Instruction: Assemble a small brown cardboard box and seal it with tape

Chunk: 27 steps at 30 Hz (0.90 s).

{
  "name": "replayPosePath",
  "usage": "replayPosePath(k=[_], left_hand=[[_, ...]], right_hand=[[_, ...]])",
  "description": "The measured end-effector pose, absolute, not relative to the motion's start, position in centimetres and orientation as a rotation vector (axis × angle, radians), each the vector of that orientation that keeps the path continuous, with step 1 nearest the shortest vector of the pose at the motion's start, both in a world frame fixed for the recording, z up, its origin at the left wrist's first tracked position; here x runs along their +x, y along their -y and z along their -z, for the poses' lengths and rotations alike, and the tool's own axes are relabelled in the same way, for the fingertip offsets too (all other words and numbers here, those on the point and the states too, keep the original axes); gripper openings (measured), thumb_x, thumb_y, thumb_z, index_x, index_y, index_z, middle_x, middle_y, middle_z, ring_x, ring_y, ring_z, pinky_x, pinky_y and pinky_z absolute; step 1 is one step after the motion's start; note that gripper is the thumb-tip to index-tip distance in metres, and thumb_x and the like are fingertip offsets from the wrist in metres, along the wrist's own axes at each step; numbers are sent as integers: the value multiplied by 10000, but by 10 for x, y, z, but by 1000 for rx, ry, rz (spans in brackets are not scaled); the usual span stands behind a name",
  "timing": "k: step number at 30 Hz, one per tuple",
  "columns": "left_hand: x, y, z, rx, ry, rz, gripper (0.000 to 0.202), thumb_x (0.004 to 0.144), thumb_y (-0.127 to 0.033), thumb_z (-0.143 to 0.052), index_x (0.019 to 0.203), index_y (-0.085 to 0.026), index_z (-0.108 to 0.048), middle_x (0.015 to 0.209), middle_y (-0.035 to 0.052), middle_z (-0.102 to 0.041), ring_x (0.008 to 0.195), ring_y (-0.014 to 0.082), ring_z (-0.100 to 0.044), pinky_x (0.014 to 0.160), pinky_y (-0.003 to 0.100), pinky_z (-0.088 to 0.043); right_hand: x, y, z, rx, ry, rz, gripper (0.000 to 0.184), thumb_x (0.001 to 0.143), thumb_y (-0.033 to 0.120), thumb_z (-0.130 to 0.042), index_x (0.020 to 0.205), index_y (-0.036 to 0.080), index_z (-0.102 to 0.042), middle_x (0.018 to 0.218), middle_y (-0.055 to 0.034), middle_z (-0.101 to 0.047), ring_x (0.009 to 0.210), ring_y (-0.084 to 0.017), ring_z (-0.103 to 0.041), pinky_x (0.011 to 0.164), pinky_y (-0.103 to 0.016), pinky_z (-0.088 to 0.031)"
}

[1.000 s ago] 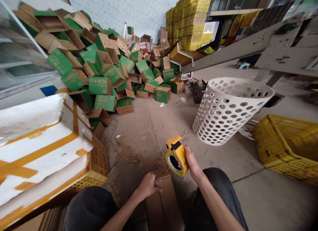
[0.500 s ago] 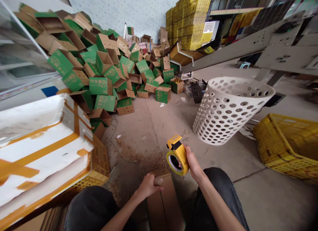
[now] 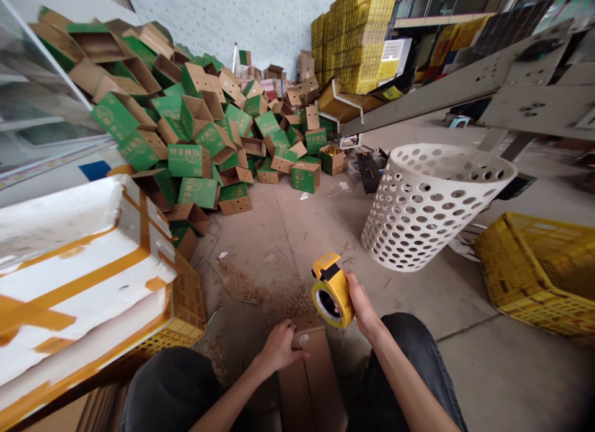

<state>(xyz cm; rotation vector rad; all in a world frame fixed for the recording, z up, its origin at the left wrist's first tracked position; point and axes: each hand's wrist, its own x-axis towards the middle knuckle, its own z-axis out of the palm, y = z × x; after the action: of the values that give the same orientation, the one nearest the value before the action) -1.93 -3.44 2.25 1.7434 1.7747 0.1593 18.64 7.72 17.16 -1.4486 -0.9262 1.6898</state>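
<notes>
One yellow plastic tape dispenser (image 3: pixel 335 289) sits closed tight in the right grip (image 3: pixel 361 303); just below and left of it, the left grip (image 3: pixel 279 349) rests loosely open on a brown cardboard carton (image 3: pixel 310 382).

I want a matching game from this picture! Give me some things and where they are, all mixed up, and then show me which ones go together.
Things:
1. Yellow tape dispenser
2. Brown cardboard box
3. White plastic basket with holes
4. Yellow plastic crate

Places:
A. Under the left hand
B. On the floor at the far right
C. Held in the right hand
D. On the floor between the tape and the crate

Right pairs: 1-C, 2-A, 3-D, 4-B
</notes>
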Motion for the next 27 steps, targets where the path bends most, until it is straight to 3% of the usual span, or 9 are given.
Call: replayPosePath(k=[11, 22, 27], left_hand=[[-21, 35, -21, 1847, -1684, -47, 870, 642, -754, -820, 1248, -135, -742, 1428, 208, -646, 1360, 423, -569, 1197, 502, -419], [-25, 33, -26, 1795, -1599, -13, 1028, 567, -833, -802, 1366, -198, -684, 1464, 200, -561, 1377, 441, -513, 1169, 601, -422], [-23, 33, -9, 1768, -1500, -216, 985, 533, -769, -878, 1262, -140, -672, 1371, 199, -599, 1267, 378, -582, 1106, 493, -490]], right_hand=[[186, -75, -175, -1468, 990, -1694, 574, 1024, 526, -370, 670, 155, -626, 525, -89, -623, 409, -167, -567, 413, -266, -463], [183, -75, -173, -1469, 1030, -1685, 563, 1021, 530, -370, 666, 168, -616, 538, -70, -616, 412, -161, -564, 433, -262, -462], [184, -75, -173, -1464, 1005, -1696, 524, 1009, 537, -395, 702, 179, -624, 537, -61, -621, 426, -165, -561, 443, -265, -478]])
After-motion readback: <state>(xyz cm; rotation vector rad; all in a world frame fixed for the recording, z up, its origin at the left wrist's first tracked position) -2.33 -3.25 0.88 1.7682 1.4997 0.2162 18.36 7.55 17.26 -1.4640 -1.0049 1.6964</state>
